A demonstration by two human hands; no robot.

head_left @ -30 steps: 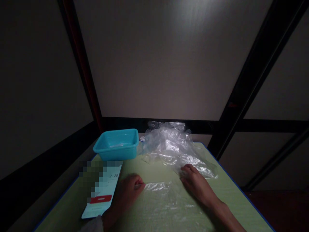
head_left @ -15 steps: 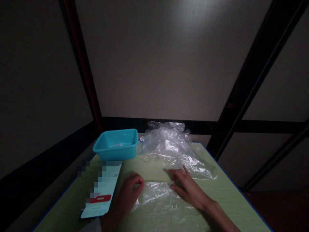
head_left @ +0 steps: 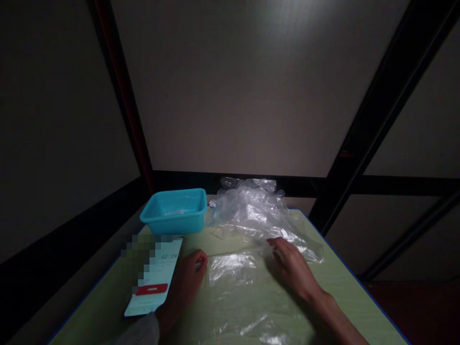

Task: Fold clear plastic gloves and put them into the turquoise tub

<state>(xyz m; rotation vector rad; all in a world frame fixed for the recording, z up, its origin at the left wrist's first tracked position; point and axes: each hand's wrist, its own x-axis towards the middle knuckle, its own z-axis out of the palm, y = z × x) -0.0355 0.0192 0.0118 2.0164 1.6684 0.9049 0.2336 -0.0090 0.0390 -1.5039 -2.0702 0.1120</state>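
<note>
A clear plastic bag (head_left: 233, 273) lies spread on the table in front of me. My left hand (head_left: 192, 273) is closed in a pinch at its far left corner. Across from it, my right hand (head_left: 293, 268) has curled fingers at the bag's far right corner, and the top edge runs fairly straight between the two hands. The right fingertips partly hide their hold on the thin film. Just beyond the right hand rests a crumpled heap of clear plastic bags (head_left: 251, 211).
A turquoise plastic basin (head_left: 176, 224) stands at the far left of the green table (head_left: 345, 292). Beside my left forearm lies a phone (head_left: 154, 273) showing a timer, partly pixelated. Walls with dark beams rise behind the table.
My right hand has moved right and farther away, and my left hand slightly left. The bag's top edge has shifted away from me and now stretches wider.
</note>
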